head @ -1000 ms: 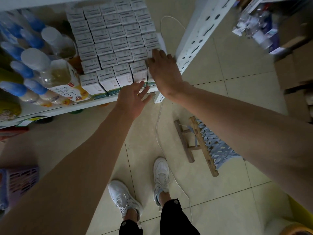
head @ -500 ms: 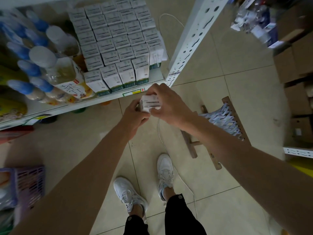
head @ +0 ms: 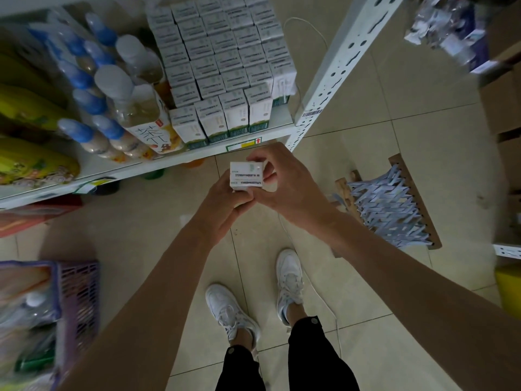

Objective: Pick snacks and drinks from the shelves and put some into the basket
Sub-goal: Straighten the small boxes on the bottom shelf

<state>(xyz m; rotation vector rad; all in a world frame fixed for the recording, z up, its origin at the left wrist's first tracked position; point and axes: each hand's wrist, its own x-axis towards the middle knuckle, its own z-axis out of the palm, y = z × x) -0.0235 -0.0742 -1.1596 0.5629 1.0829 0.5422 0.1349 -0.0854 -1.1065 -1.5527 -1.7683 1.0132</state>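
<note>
Small drink carton (head: 247,175) held just off the shelf's (head: 180,162) front edge, left hand (head: 222,206) and right hand (head: 284,184) both gripping it. Likely light, stiff, crushable; best held by its sides.

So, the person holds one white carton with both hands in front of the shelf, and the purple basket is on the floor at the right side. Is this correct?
Not quite: the purple basket stands on the floor at the person's left, as the head view shows. The rest holds: the left hand and the right hand hold one white carton in front of the shelf.
</note>
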